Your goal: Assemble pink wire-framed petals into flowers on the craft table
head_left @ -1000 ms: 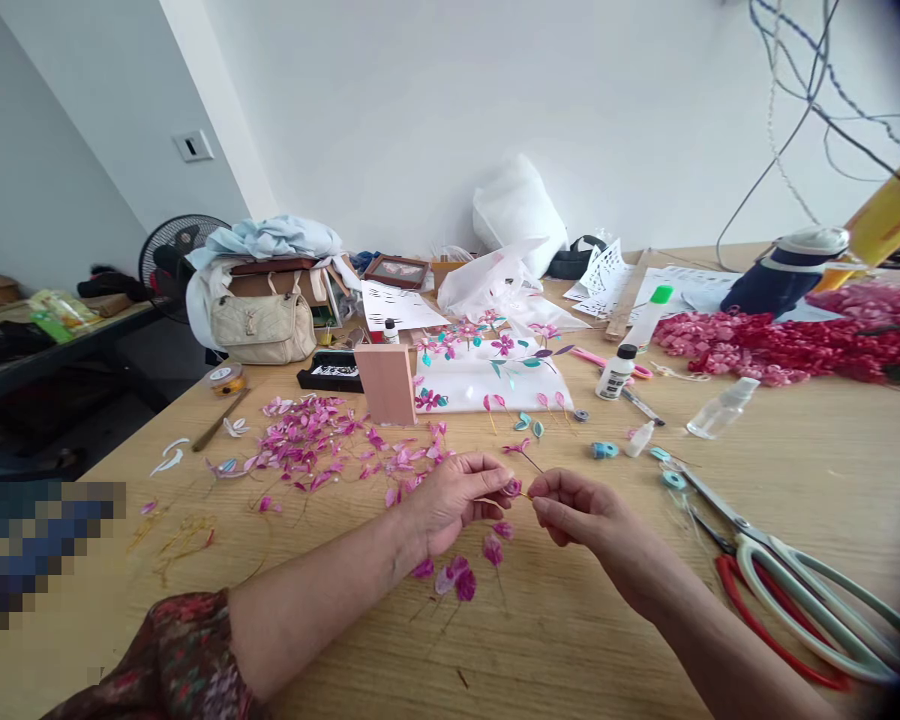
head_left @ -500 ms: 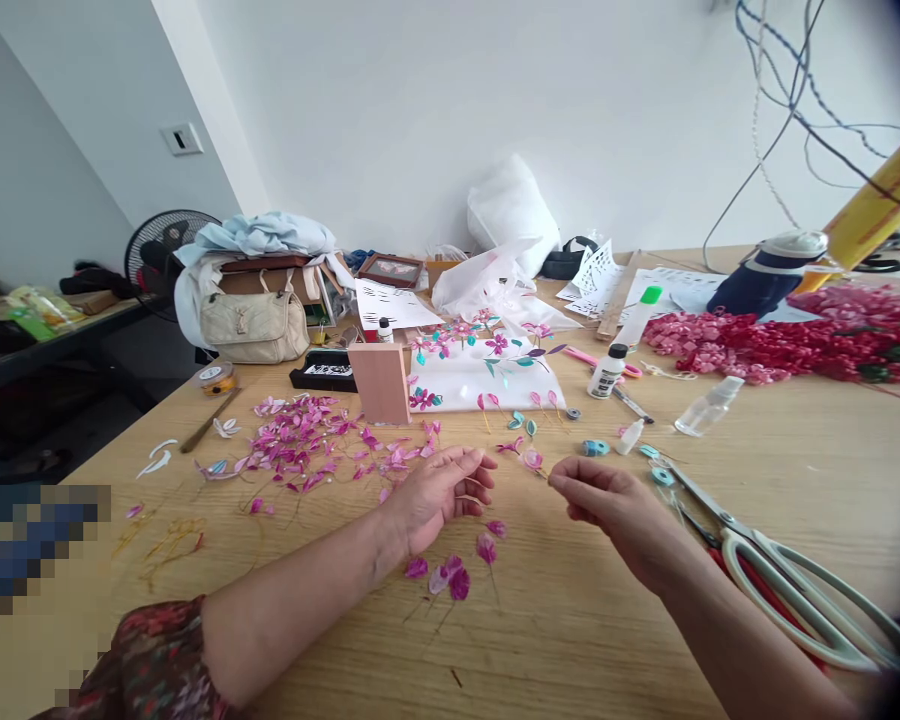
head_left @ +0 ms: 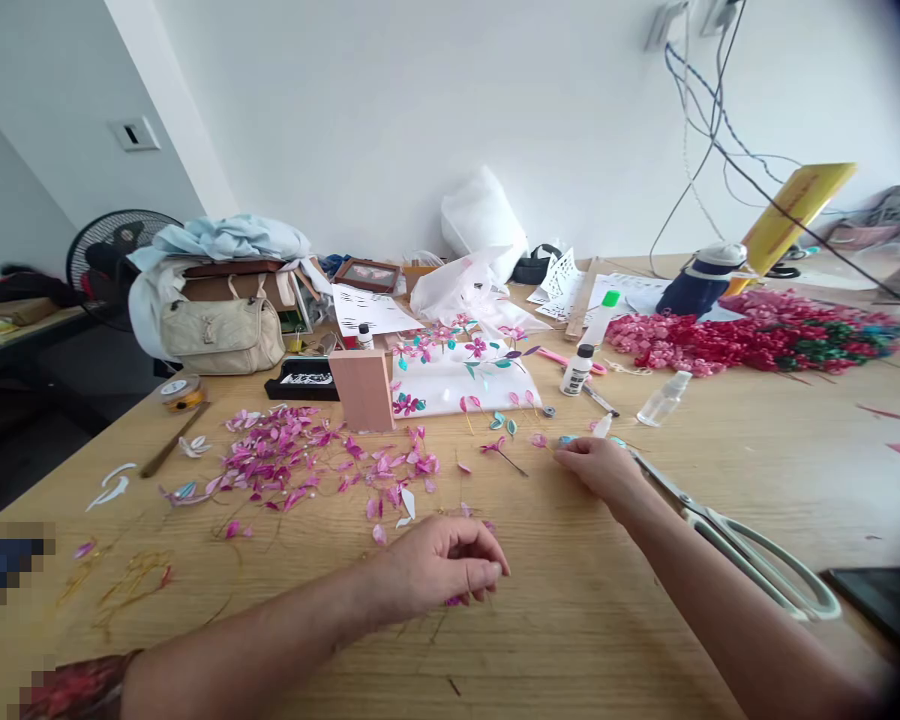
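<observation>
My left hand (head_left: pixel 450 565) hovers over loose pink petals at the front middle, its fingers curled together; what they hold, if anything, is hidden. Farther right, my right hand (head_left: pixel 596 468) pinches the wire stem of a small pink petal (head_left: pixel 538 440) near the small blue-green pieces. A pink flower piece on a dark stem (head_left: pixel 493 447) lies to its left. Beyond are pink petals on wires (head_left: pixel 469 404) and teal leaves (head_left: pixel 504 424). A heap of pink petals (head_left: pixel 277 455) covers the left middle of the table.
Large scissors (head_left: pixel 742 545) lie beside my right forearm. A wooden block (head_left: pixel 363 391) stands behind the petals. Bottles (head_left: pixel 577 370) and a clear spray bottle (head_left: pixel 664 400) are at the right. Red and pink flower bunches (head_left: pixel 750 335) lie behind, and a dark phone-like object (head_left: pixel 881 600) at the right edge.
My left hand has moved down toward me over the loose petals, its fingers curled. My right hand has moved slightly right and farther away with the pink petal. The view has turned rightward.
</observation>
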{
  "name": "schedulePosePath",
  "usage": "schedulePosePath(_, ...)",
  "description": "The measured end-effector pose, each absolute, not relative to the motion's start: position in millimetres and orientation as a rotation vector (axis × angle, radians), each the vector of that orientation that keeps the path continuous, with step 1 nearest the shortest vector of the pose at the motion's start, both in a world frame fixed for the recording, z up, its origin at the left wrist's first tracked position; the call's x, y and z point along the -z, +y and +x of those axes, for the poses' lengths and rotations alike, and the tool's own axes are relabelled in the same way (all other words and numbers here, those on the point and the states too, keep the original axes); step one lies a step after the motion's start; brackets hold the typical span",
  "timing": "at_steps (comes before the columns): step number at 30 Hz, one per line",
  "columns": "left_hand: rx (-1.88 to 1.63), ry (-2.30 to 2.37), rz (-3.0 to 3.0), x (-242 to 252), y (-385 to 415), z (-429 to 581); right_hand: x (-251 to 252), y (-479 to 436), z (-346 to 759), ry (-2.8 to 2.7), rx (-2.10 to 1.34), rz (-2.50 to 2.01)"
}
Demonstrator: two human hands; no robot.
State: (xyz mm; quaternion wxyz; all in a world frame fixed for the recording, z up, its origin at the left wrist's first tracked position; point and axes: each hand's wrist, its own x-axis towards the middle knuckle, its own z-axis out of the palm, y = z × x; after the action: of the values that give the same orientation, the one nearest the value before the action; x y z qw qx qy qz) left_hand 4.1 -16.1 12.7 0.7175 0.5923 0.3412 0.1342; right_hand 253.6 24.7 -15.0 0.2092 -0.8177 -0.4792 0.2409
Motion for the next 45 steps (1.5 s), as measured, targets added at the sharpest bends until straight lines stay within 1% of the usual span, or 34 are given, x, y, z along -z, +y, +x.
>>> schedulePosePath(5,-0.267,0.71,1.405,-14.4,-23.2,-0.5,15.9,28.6,251.7,-1.473,-0.62,-2.427)
schedulePosePath(13,-0.212,0.731,1.465,-15.9,-27.8,-8.0,18.0,24.6,243.7,-1.617,-0.47,-2.525)
schedulePosePath(24,-0.197,0.75,1.53,-14.1,-32.0,-12.7,16.4,17.1,236.6,-1.647,-0.218,-2.484)
schedulePosePath(40,-0.168,0.784,1.545,-17.9,-32.6,-13.4,4.0,6.7,228.4,-1.785,-0.033,-2.451)
schedulePosePath(45,-0.209,0.796,1.525,-18.0,-31.1,-14.4,-7.9,-1.6,231.5,-1.776,0.045,-2.446)
